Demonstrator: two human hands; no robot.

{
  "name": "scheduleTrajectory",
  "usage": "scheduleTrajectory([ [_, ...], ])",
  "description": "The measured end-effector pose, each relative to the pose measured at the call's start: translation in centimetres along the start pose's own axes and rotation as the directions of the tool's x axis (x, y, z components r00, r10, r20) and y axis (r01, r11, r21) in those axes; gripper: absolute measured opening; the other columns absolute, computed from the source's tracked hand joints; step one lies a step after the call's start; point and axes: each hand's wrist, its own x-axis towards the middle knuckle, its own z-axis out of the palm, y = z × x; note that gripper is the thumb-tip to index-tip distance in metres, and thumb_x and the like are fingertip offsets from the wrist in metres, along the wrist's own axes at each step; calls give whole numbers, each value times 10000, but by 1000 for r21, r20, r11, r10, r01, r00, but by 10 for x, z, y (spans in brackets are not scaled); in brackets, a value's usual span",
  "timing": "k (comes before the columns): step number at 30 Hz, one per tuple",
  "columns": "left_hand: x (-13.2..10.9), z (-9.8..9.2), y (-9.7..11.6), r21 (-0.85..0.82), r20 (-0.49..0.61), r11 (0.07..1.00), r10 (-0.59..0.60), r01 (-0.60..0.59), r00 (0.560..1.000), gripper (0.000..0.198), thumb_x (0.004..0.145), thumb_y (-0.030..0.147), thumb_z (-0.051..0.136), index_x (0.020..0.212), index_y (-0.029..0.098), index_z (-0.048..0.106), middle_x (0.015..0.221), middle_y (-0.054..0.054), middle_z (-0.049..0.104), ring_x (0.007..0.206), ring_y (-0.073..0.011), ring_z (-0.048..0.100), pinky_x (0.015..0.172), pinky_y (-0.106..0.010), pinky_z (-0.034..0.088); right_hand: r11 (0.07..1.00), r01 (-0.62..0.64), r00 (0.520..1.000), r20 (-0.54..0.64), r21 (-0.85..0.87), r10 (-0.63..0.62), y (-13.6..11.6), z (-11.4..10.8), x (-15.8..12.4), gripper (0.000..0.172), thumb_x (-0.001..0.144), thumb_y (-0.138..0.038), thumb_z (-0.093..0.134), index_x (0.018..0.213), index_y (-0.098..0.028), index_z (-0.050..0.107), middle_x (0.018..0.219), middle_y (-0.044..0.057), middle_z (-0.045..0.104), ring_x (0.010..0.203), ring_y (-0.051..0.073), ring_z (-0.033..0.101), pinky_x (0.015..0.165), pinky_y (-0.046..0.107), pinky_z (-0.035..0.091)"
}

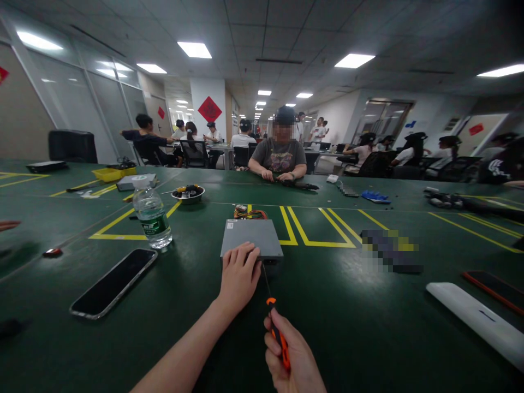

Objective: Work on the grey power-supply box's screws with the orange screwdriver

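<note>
A grey metal box (254, 233) lies on the green table (327, 316) in the middle of the view, with a bundle of coloured wires (250, 213) at its far side. My left hand (240, 273) rests on the box's near left part, its fingers spread over the top and front edge. An orange and black screwdriver (282, 344) is held in my right hand (289, 349), below the box. Its thin shaft points up to the front face of the box, near my left fingertips. The exact spot where the tip meets the box is too small to tell.
Left of the box stand a water bottle (151, 215), a phone (114, 283) and a metal bowl (188, 194) of small tools. A white case (475, 322) and an orange-edged phone (497, 292) lie at the right. Across the table sits a person (279, 155).
</note>
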Motion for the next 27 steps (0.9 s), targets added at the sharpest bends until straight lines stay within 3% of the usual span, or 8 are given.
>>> scheduleTrajectory([
  [2, 0, 0, 0, 0, -9, 1000, 3, -3, 1000, 259, 834, 201, 482, 1086, 213, 538, 1127, -84, 582, 1086, -230, 497, 888, -401, 347, 999, -26, 1000, 8, 30, 26, -3, 5, -2, 309, 651, -418, 711, 730, -172, 543, 576, -19, 517, 376, 58, 415, 292, 152, 211],
  [7, 0, 1, -1, 4, -7, 1000, -3, 3, 1000, 254, 839, 207, 473, 1086, 215, 535, 1134, -81, 581, 1093, -231, 494, 887, -395, 341, 980, -117, 984, -113, 158, 136, -10, 20, -8, 275, 786, -398, 582, 803, -123, 587, 626, 13, 549, 388, 27, 381, 304, 116, 220],
  [13, 1, -2, -1, -9, 23, 1000, 5, -5, 1000, 246, 852, 221, 460, 1090, 220, 524, 1137, -75, 576, 1108, -224, 483, 892, -391, 332, 991, 10, 989, -145, 135, 9, -8, 18, -12, 219, 666, -271, 726, 763, -146, 575, 664, -9, 546, 435, 30, 401, 320, 115, 252],
  [19, 1, -3, 0, 5, 30, 1000, -3, 3, 1000, 232, 852, 236, 470, 1076, 218, 525, 1132, -69, 577, 1097, -222, 488, 887, -384, 330, 984, -79, 988, -119, 157, 99, -5, 17, -10, 191, 774, -301, 625, 833, -120, 609, 717, 31, 581, 500, 47, 468, 356, 117, 304],
  [27, 1, -2, 0, 13, 26, 1000, -3, 3, 1000, 225, 846, 224, 478, 1065, 215, 529, 1122, -70, 580, 1093, -222, 489, 883, -380, 330, 979, 1, 991, -128, 204, 26, -3, 17, -8, 114, 729, -213, 679, 762, -137, 602, 688, 7, 566, 506, 48, 469, 345, 107, 299],
])
